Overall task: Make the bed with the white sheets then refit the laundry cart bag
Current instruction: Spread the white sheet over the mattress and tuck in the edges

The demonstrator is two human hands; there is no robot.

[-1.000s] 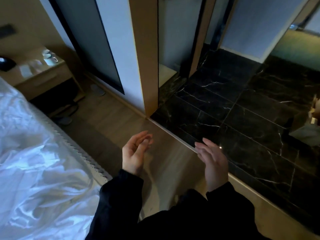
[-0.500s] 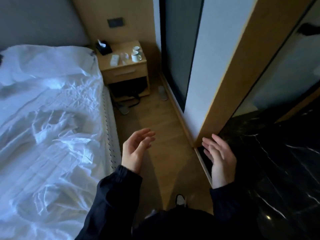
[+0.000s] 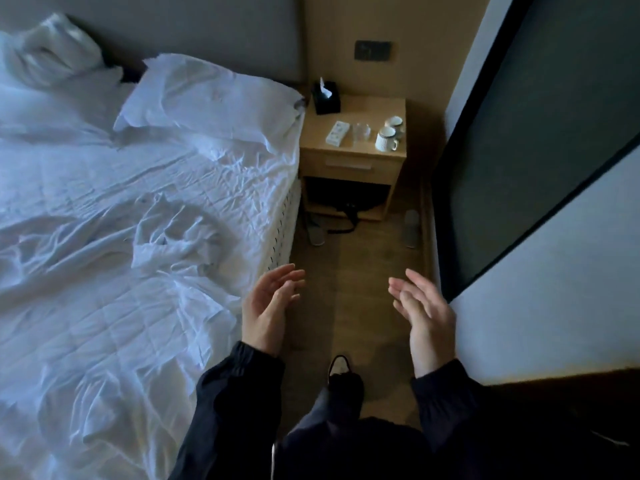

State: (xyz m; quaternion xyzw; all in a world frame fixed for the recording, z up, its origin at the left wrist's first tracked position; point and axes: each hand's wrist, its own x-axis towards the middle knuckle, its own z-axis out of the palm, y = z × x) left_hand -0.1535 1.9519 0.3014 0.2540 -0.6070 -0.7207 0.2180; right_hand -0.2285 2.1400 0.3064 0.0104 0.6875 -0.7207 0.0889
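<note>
Hands, two. Left hand (image 3: 268,306) and right hand (image 3: 424,317): both were raised over the wooden floor (image 3: 349,289), palms turned toward each other, fingers loosely spread, nothing held.

Sleeves, two, dark; cut off by the lower edge.

Shoe (image 3: 339,365), one; only the toe showed, between the sleeves.

White sheets (image 3: 121,271): lay rumpled across the bed, just left of the left hand and untouched; ran out of view at left and bottom.

Pillows, two: near pillow (image 3: 207,102) beside the nightstand (image 3: 353,157); far pillow (image 3: 45,53) partly cut off.

On the nightstand: tissue box (image 3: 325,98), one; cups (image 3: 386,140), two, close together; a glass (image 3: 362,133), faint; a flat white item (image 3: 337,133), unidentifiable.

Slippers, two: left slipper (image 3: 317,233) partly under a dark strap, right slipper (image 3: 412,228) by the wall.
</note>
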